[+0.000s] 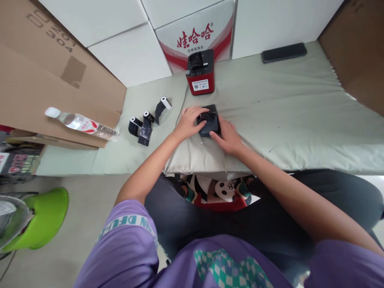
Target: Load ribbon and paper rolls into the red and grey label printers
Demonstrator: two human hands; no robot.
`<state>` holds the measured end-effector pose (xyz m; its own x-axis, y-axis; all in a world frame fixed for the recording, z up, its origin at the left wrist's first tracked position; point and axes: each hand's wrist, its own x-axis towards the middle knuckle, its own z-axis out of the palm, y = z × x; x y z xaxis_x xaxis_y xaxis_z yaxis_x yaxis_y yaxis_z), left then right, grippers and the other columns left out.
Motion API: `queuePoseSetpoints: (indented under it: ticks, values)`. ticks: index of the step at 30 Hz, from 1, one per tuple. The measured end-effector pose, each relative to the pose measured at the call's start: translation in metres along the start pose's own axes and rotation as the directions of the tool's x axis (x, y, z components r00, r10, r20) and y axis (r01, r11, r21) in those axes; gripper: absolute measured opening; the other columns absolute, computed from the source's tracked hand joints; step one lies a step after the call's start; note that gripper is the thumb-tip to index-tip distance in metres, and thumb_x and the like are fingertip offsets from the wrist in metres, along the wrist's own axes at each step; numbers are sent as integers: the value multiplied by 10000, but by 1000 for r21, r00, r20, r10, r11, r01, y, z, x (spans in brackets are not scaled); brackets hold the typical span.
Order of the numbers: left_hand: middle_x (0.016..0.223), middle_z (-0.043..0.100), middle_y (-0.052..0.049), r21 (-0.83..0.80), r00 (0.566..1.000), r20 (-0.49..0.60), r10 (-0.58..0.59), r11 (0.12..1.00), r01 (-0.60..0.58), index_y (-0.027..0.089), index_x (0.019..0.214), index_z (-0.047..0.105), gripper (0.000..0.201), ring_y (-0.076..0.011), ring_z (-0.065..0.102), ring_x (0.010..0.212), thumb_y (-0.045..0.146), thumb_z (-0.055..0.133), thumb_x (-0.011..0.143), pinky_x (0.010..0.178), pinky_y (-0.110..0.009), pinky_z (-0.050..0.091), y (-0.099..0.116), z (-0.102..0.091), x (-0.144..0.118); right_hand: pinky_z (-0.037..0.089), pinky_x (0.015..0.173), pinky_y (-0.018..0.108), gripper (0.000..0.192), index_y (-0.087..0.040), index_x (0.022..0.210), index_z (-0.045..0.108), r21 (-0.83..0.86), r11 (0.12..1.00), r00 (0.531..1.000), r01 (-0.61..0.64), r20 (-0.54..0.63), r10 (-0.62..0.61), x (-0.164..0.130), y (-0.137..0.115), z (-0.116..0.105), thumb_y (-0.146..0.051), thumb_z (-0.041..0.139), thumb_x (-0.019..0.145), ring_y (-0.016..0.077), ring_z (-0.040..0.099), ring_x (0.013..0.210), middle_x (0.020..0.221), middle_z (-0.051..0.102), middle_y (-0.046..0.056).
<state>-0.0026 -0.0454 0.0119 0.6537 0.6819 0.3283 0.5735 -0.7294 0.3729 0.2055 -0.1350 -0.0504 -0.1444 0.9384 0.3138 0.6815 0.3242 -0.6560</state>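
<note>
Grey-green cloth (285, 116) covers the surface, where a small black device (209, 120) is clasped between the left hand (189, 121) and the right hand (228, 137), near the front edge. Its long axis appears to run away from the person. Behind it stands a red printer (201, 72); three black rolls (147, 122) and a water bottle (81, 123) lie left, a phone (283, 52) far right.

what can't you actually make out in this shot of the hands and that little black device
Head view only:
- Black device: its top is partly covered by the left hand and right hand.
- Label on the red printer: print too small to read.
- Dark rolls: detail too small.
- Cardboard box: cut off by the left edge.
</note>
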Motion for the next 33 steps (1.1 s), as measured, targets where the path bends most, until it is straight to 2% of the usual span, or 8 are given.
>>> queuePoseSetpoints:
  ticks: [3,7,12,16,21,27,30,33]
  values:
    - [1429,706,-99,7,999,9,-45,999,44,257,1397,654,442,-299,599,1373,419,537,1003,1196,-479,391,-1,-1,1,378,1219,660,1034,-57,1659,277,2,1000,1000,2,11,-2,0,-2,-1,-832,259,975,452,513,1472,1592,526,313]
    - [1476,685,-103,33,999,19,-35,999,34,254,1289,725,397,-301,547,1455,471,538,1015,1239,-506,364,1,0,0,382,1207,675,1002,-101,1665,284,8,1000,1000,1,-6,-1,-1,-2,-1,-826,280,974,456,526,1460,1592,538,293]
    - [1668,508,-121,37,996,90,-1,999,-2,253,1525,590,583,-302,460,1567,533,541,1016,1278,-517,345,3,2,-10,388,1208,669,1016,-85,1665,277,-5,1000,1000,-3,-2,3,-2,-2,-1,-831,252,975,458,522,1466,1607,518,301]
    - [1709,447,-103,44,991,135,-16,999,11,280,1540,576,576,-319,382,1618,550,508,1036,1302,-572,297,5,0,-15,394,1213,650,1026,-69,1662,273,-28,1000,1000,-9,11,9,-2,-3,-1,-831,237,975,448,515,1481,1630,492,306]
    - [1693,473,-118,27,993,114,-35,999,32,253,1473,622,516,-323,385,1615,507,526,1035,1289,-570,332,9,5,-14,404,1197,668,1015,-81,1657,289,-35,999,1000,-5,-12,4,-1,-3,0,-828,270,971,452,540,1454,1596,529,308]
    - [1701,457,-136,-53,999,45,-3,999,6,227,1558,508,593,-299,346,1636,466,504,1015,1312,-540,326,5,17,-14,402,1199,679,1012,-69,1654,289,-47,999,1000,3,0,-3,0,1,0,-814,301,969,455,551,1434,1569,550,310]
    - [1711,435,-152,-86,1000,27,10,996,-8,211,1612,438,688,-298,336,1641,506,536,999,1337,-520,297,-2,16,-14,402,1197,691,1002,-80,1664,279,-51,999,1000,9,5,-9,-1,3,0,-805,300,972,454,546,1441,1572,551,301]
    - [1753,355,-159,-94,999,46,-7,996,12,220,1659,376,777,-302,324,1647,565,563,988,1349,-516,279,-10,13,-14,401,1198,705,999,-89,1678,260,-44,999,1000,17,9,-16,0,7,-1,-794,322,973,459,525,1468,1604,522,299]
